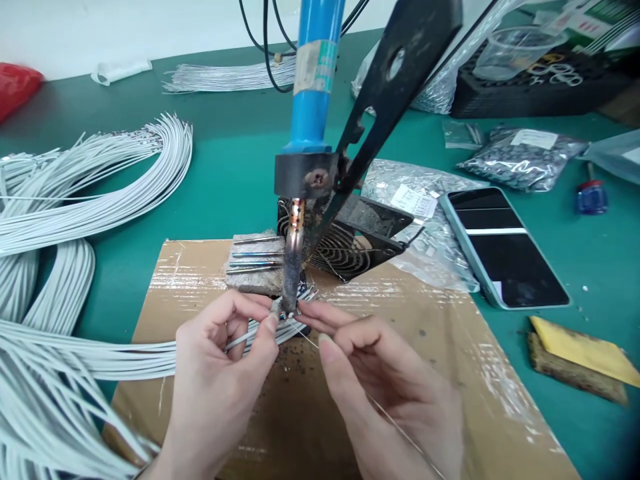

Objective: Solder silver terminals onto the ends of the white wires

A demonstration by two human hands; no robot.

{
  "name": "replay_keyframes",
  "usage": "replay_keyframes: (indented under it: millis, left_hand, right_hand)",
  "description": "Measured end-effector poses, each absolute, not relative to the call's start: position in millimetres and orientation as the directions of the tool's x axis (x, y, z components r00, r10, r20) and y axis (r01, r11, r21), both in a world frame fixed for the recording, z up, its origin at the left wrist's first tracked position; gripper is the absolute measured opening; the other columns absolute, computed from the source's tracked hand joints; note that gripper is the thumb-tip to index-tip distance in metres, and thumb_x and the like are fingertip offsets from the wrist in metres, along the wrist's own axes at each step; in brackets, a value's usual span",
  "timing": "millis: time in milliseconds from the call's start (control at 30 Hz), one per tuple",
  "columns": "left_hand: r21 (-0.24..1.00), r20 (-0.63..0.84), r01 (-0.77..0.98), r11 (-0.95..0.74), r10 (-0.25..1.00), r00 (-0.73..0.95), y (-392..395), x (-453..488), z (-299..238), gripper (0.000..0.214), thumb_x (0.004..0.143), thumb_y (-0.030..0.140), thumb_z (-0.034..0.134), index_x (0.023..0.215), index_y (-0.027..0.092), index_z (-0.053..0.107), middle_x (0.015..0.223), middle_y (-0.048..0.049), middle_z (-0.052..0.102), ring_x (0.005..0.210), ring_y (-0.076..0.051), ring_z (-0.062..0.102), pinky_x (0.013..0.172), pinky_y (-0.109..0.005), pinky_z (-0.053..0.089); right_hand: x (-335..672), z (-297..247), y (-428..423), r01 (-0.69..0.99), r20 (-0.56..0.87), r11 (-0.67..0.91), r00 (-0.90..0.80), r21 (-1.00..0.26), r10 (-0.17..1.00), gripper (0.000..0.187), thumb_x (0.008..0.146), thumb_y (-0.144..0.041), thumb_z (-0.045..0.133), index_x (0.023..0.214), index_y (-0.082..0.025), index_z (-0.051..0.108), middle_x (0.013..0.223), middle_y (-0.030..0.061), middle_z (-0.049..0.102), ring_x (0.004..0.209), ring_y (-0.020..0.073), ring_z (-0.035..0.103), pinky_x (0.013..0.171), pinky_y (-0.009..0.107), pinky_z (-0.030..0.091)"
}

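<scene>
A blue-handled soldering iron [311, 113] is fixed upright in a black metal bracket [395, 80], its dark tip [291, 280] pointing down. Just left of the tip, my left hand [220, 373] is closed, pinching the end of a white cable with a small greyish piece on it. My right hand [395, 387] is closed on a thin solder wire [403, 430], whose front end lies close to the tip. The exact joint is hidden by fingers and tip. White cables [145, 360] run beneath my left hand, their ends fanned out under the iron.
Cardboard [190, 273] covers the work area. Behind the tip stand a grey block with metal rods [255, 263] and a black fan [345, 247]. Cable bundles [125, 180] lie left; a phone [505, 247], a sponge [575, 373] and bagged parts [523, 157] lie right.
</scene>
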State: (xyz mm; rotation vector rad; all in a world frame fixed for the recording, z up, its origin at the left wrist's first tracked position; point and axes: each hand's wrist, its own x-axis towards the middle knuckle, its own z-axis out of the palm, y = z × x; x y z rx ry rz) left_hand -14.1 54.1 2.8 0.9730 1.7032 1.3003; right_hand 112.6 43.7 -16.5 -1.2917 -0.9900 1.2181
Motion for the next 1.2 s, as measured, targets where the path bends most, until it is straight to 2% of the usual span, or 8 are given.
replay_keyframes:
  millis: [267, 600, 767, 933, 1067, 1200]
  left_hand:
    - [0.974, -0.136, 0.119, 0.195, 0.913, -0.384, 54.0, -13.1, 2.2, 0.015, 0.076, 0.009, 0.074, 0.067, 0.021, 0.07, 0.076, 0.0028, 0.078, 0.06, -0.008, 0.067, 0.052, -0.012, 0.049]
    - [0.974, -0.136, 0.117, 0.193, 0.916, -0.376, 52.4, -14.2, 1.8, 0.016, 0.078, 0.01, 0.073, 0.067, 0.022, 0.07, 0.078, 0.0026, 0.077, 0.062, -0.008, 0.067, 0.053, -0.013, 0.049]
    - [0.976, -0.124, 0.12, 0.18, 0.919, -0.373, 51.4, -12.9, 1.9, 0.016, 0.078, 0.01, 0.073, 0.067, 0.021, 0.07, 0.078, 0.0005, 0.078, 0.063, -0.009, 0.069, 0.053, -0.014, 0.05]
    - [0.974, -0.123, 0.135, 0.183, 0.923, -0.364, 51.8, -13.0, 3.1, 0.015, 0.077, 0.009, 0.074, 0.067, 0.021, 0.07, 0.078, 0.0005, 0.079, 0.065, -0.01, 0.071, 0.055, -0.013, 0.051]
    - [0.978, -0.113, 0.122, 0.169, 0.923, -0.367, 51.2, -13.4, 3.7, 0.016, 0.078, 0.009, 0.073, 0.068, 0.021, 0.07, 0.08, 0.0001, 0.079, 0.066, -0.01, 0.072, 0.056, -0.013, 0.052]
    - [0.979, -0.116, 0.111, 0.169, 0.919, -0.377, 51.6, -13.5, 2.9, 0.016, 0.077, 0.009, 0.074, 0.068, 0.021, 0.071, 0.081, 0.0007, 0.079, 0.065, -0.01, 0.072, 0.055, -0.013, 0.053]
  right_hand:
    - [113.5, -16.7, 43.2, -0.105, -0.148, -0.134, 0.142, -0.985, 0.979, 0.022, 0.092, -0.026, 0.07, 0.071, -0.028, 0.064, 0.112, 0.0027, 0.082, 0.109, 0.0245, 0.077, 0.094, 0.031, 0.061]
    - [111.8, -13.4, 43.3, -0.111, -0.156, -0.138, 0.168, -0.984, 0.973, 0.023, 0.091, -0.026, 0.071, 0.07, -0.026, 0.063, 0.11, 0.001, 0.083, 0.103, 0.0176, 0.078, 0.092, 0.023, 0.06]
    - [111.2, -14.6, 43.6, -0.11, -0.136, -0.118, 0.171, -0.987, 0.976, 0.021, 0.09, -0.024, 0.073, 0.071, -0.026, 0.064, 0.11, 0.0018, 0.084, 0.104, 0.0197, 0.079, 0.092, 0.024, 0.061]
    - [113.5, -16.8, 44.6, -0.103, -0.107, -0.093, 0.147, -0.99, 0.983, 0.021, 0.091, -0.023, 0.073, 0.071, -0.026, 0.065, 0.11, 0.0012, 0.084, 0.104, 0.0176, 0.079, 0.091, 0.021, 0.061]
    - [113.1, -16.8, 44.7, -0.111, -0.113, -0.097, 0.145, -0.989, 0.983, 0.02, 0.091, -0.025, 0.074, 0.072, -0.026, 0.065, 0.111, 0.0029, 0.083, 0.104, 0.0196, 0.079, 0.09, 0.024, 0.063]
    - [114.1, -18.9, 45.2, -0.11, -0.097, -0.081, 0.143, -0.991, 0.985, 0.021, 0.091, -0.024, 0.073, 0.072, -0.026, 0.065, 0.11, 0.0004, 0.084, 0.103, 0.0183, 0.079, 0.09, 0.022, 0.062]
